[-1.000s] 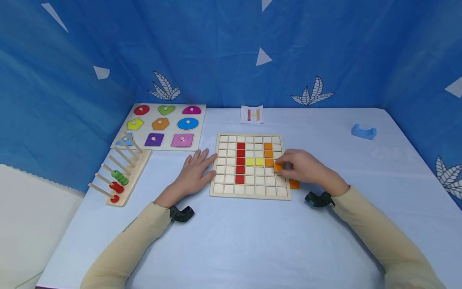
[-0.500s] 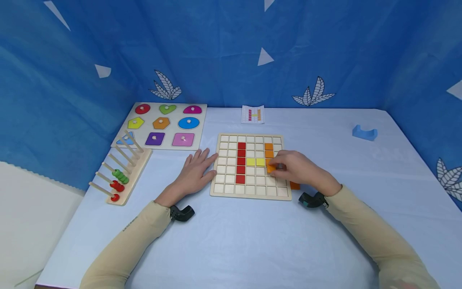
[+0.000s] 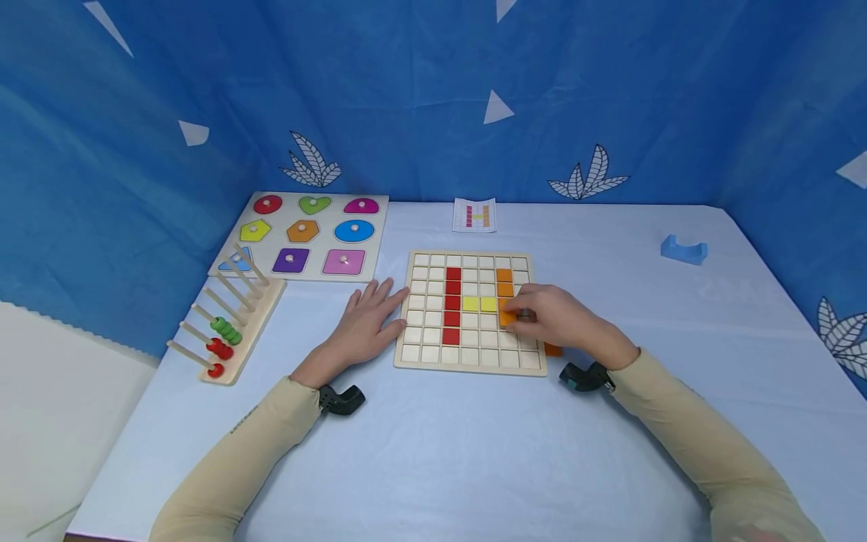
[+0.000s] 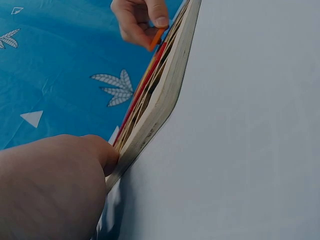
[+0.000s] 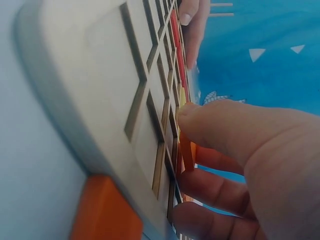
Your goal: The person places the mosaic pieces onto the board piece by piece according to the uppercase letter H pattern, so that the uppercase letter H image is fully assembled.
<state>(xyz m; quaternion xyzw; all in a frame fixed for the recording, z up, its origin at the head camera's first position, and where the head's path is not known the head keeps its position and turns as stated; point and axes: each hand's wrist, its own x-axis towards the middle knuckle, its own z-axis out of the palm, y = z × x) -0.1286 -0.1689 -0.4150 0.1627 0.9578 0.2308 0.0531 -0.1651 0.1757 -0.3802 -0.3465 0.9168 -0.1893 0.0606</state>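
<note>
A wooden grid board (image 3: 470, 357) lies flat on the table. It bears a column of red tiles (image 3: 451, 318), two yellow tiles (image 3: 488, 304) and a column of orange tiles (image 3: 504, 275). My right hand (image 3: 558, 312) pinches a square orange tile (image 5: 188, 152) between thumb and fingers, tilted over the cell just below that orange column. Spread out on the board's left edge, my left hand (image 3: 366, 324) touches it with thumb and index finger. Another orange tile (image 3: 553, 349) lies beside the right edge, partly hidden by my right hand.
Behind the board lies a pattern card (image 3: 474, 216). At the back left sits a knobbed shape puzzle (image 3: 379, 226), with a wooden peg stand (image 3: 233, 361) holding beads in front of it. A blue curved block (image 3: 684, 250) rests at the far right. Blue curtains border the table.
The right hand has moved a little left with the orange tile, from the board's right side to the cell below the orange column. My left hand has stayed in place.
</note>
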